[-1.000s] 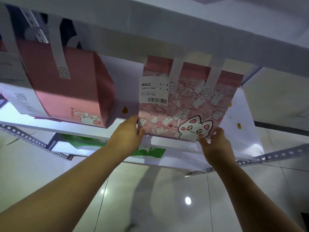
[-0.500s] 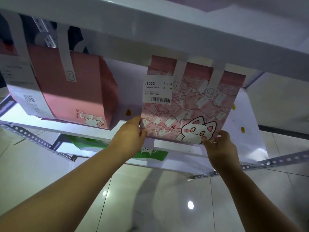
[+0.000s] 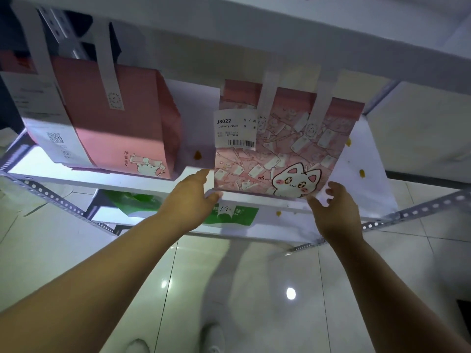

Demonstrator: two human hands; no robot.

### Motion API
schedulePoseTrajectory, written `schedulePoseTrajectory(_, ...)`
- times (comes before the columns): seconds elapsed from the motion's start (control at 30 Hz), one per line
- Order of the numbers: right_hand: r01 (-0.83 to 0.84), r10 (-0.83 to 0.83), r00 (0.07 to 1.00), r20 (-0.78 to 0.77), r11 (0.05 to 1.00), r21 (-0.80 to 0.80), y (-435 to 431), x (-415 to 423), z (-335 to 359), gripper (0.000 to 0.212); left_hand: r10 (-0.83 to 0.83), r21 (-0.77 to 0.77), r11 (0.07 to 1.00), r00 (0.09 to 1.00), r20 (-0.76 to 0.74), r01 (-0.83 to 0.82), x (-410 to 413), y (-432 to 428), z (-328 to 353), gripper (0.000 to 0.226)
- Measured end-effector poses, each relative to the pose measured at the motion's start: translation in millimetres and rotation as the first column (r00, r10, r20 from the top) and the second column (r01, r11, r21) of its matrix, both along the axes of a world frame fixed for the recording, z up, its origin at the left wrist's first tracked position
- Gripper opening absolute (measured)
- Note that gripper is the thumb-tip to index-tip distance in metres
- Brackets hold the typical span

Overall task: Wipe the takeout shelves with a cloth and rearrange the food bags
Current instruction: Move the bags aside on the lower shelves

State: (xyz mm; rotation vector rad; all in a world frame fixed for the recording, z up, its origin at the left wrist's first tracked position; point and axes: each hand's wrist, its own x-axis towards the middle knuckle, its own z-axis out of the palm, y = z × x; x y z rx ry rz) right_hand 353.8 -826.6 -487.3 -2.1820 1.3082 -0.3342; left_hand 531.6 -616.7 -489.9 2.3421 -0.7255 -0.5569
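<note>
While the cat-print bag (image 3: 285, 151) stands toward the right end of the middle shelf (image 3: 367, 184), a plain pink bag (image 3: 122, 128) sits well apart to its left, with a long receipt (image 3: 48, 118) hanging down its front. Yellow spots (image 3: 361, 173) dot the bare board beside the cat-print bag. The upper shelf (image 3: 254, 34) hangs close overhead and cuts off the tops of both bags' white handles. A green bag (image 3: 230, 216) on the level below is mostly hidden behind the shelf edge and the left grip (image 3: 188, 200). The delivery label (image 3: 235, 129) reads "J8022"; its small print is blurred. Arm reaching up, the left grip pinches the cat-print bag's lower left corner. The right grip (image 3: 334, 215) sits at the lower right corner with its fingers loosely bent; whether it holds the bag is unclear.
</note>
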Motion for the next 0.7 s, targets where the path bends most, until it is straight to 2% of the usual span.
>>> schedulePoseTrajectory(0.2, -0.019, 0.019, 0.999, 0.049, 1.0, 0.011, 54, -15, 1, 0.049, -0.051, -0.028, 0.998, 0.999, -0.004, 0.051, -20, 48, 4, 0.045)
schedulePoseTrajectory(0.5, -0.118, 0.116, 0.993, 0.027, 0.99, 0.079, 156, -13, -38, 0.037, -0.071, 0.066, 0.995, 0.992, -0.104, 0.078, -34, 138, -33, 0.031)
schedulePoseTrajectory(0.7, -0.235, 0.241, 0.971, -0.017, 0.96, 0.153, 199, 9, -95, 0.022, 0.057, 0.131, 0.99, 0.991, -0.12, -0.041, -23, 183, -79, 0.034)
